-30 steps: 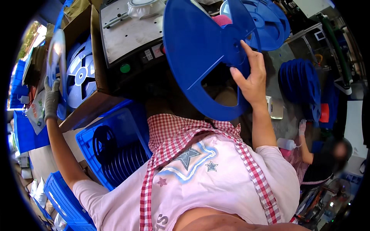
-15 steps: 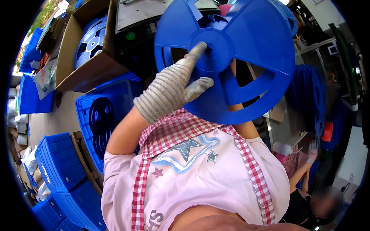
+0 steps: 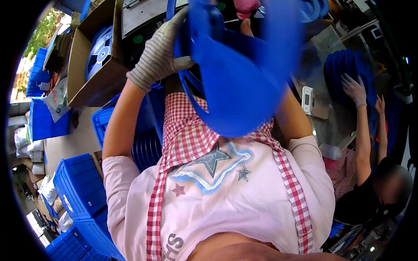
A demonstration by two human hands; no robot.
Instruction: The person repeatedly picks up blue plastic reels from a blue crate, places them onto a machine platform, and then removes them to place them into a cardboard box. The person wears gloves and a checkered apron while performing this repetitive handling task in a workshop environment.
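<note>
A large blue plastic reel (image 3: 233,78) is in front of my chest, tilted nearly edge-on and smeared by motion. My left hand (image 3: 162,50), in a striped knit glove, grips its left side, thumb on the near side; the fingertips pass out of sight behind the rim. Most of my right hand (image 3: 246,28) is hidden behind the reel. One bare fingertip of it shows above the reel's inner part, and the right forearm comes up behind the reel's right side.
At upper left stands a cardboard box (image 3: 77,82) holding blue reels. Blue crates (image 3: 80,185) are stacked on the left. To the right, a co-worker's gloved hand (image 3: 355,89) touches a stack of reels (image 3: 344,63), near a small white scale (image 3: 314,102).
The reel has turned from facing me to nearly edge-on. My left hand has moved from its hub to the left rim. The co-worker's hands have reached up to the reel stack.
</note>
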